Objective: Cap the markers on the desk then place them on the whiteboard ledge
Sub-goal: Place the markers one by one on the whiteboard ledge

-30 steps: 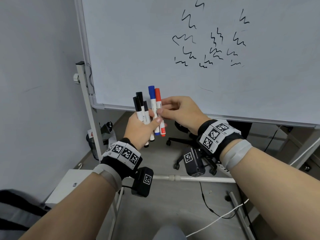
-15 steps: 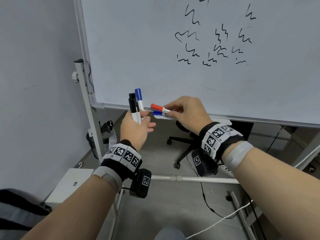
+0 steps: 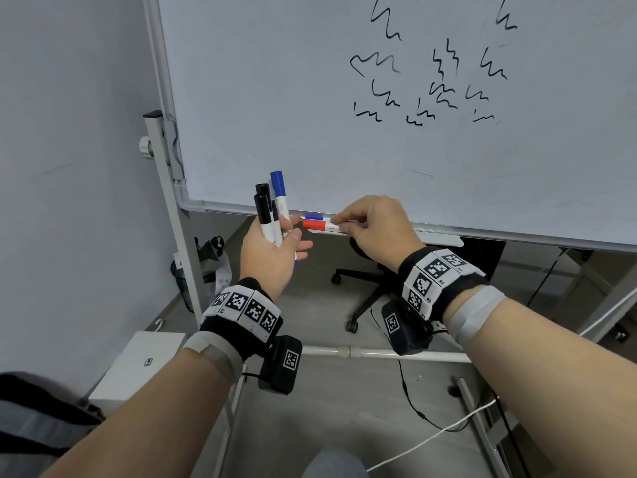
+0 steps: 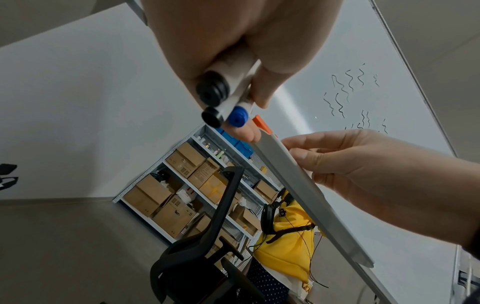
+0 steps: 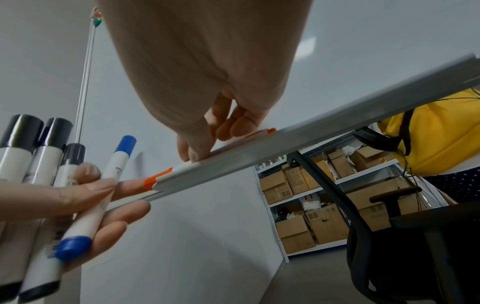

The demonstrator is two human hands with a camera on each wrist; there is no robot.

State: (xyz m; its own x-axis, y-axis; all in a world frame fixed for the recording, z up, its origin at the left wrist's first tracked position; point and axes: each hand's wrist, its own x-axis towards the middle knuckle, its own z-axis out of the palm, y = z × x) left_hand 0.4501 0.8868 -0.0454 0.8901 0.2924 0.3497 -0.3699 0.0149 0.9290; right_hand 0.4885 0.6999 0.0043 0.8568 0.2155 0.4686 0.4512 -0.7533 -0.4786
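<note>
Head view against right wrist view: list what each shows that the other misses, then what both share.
Only the head view shows the black squiggles drawn on the whiteboard, the tagged wristbands and a blue-capped marker lying on the ledge behind the red one.

Only the right wrist view shows the grey shelving with cardboard boxes and a person in a yellow top.

Both show the left hand holding three black-capped markers and a blue-capped one, and the right hand setting the red-capped white marker on the grey whiteboard ledge.
</note>
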